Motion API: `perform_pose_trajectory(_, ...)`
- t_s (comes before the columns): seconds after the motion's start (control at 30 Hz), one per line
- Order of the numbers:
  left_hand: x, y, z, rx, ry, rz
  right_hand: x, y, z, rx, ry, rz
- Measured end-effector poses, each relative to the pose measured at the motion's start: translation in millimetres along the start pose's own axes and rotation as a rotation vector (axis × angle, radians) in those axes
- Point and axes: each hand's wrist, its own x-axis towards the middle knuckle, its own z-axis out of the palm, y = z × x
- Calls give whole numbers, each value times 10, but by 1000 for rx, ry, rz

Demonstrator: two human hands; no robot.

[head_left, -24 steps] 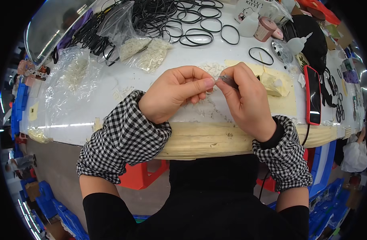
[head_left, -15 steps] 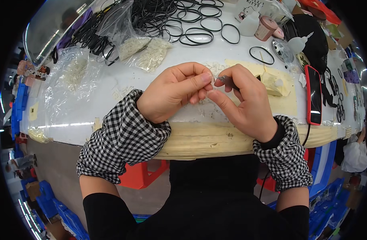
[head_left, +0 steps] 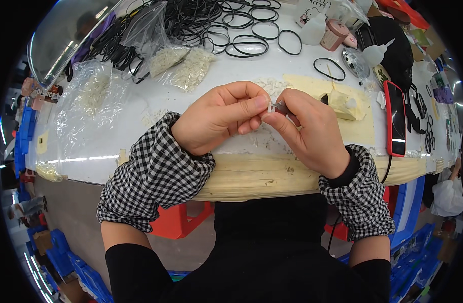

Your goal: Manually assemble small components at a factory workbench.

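My left hand [head_left: 218, 118] is closed in a pinch, thumb against forefinger, on a small white piece [head_left: 271, 107]; its exact kind is too small to make out. Facing it, my right hand [head_left: 312, 134] is closed round a small grey metal tool [head_left: 280, 107], mostly hidden by the fingers. The tool's tip meets the white piece between the two hands. Both hands are above the white table, near its padded front edge. More small white pieces [head_left: 272, 86] lie scattered just beyond my fingertips.
Clear bags of small white pieces [head_left: 183, 65] lie at the back left, beside a heap of black cords [head_left: 191, 22]. Black loops [head_left: 290, 42] are spread behind my hands. To the right are a yellow taped block [head_left: 347, 105], a red-cased phone [head_left: 395, 118] and a squeeze bottle [head_left: 377, 54].
My right thumb and forefinger have drawn closer together, and the tool's tip has moved slightly left to the white piece. My left hand has barely shifted.
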Motion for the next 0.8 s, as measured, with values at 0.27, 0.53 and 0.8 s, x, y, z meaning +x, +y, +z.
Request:
perform_pose_trajectory(0.27,9,-7,-8,3,-20,14,-14,20,-5,-5,-20,-12)
perform_pose_trajectory(0.53,18,-4,-61,-198,221,93,34,3,-63,94,91,154)
perform_pose_trajectory(0.8,25,-7,-98,-310,302,140,-45,125,57,-96,-7,55)
